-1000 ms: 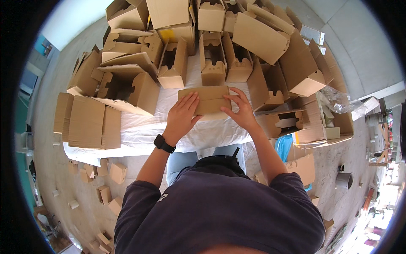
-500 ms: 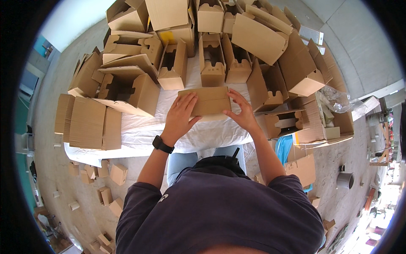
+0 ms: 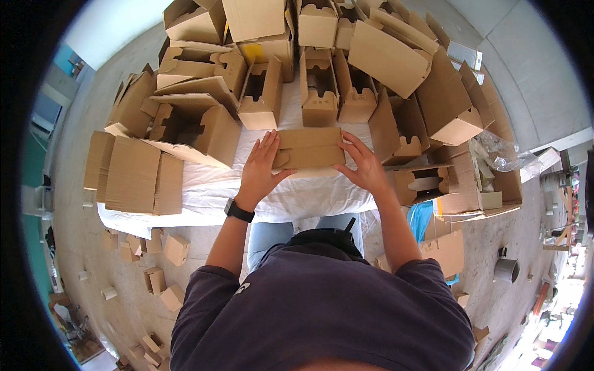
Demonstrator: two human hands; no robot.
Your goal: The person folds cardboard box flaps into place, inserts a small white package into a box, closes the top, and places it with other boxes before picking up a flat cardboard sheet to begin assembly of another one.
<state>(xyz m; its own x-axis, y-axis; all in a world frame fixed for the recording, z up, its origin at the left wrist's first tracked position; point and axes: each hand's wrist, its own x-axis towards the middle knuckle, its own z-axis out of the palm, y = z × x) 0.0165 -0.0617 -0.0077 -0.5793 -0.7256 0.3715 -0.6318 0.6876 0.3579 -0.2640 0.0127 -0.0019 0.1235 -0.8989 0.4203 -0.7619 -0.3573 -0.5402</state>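
Observation:
A small brown cardboard box lies on the white cloth-covered table in front of me, its top flaps folded over with a seam between them. My left hand presses against its left end, fingers along the far side and thumb at the near corner. At the opposite end, my right hand grips the right side, with its fingers at the far corner and thumb at the near one. The box is held between both hands.
Open cardboard boxes crowd the far side, several holding things I cannot make out. A larger carton stands left; another with clear plastic wrap stands right. Small cartons litter the floor, and a grey cylinder lies at right.
My left hand has slid off the top of the box to its left end. My right hand has closed in on the right end. The view has shifted slightly.

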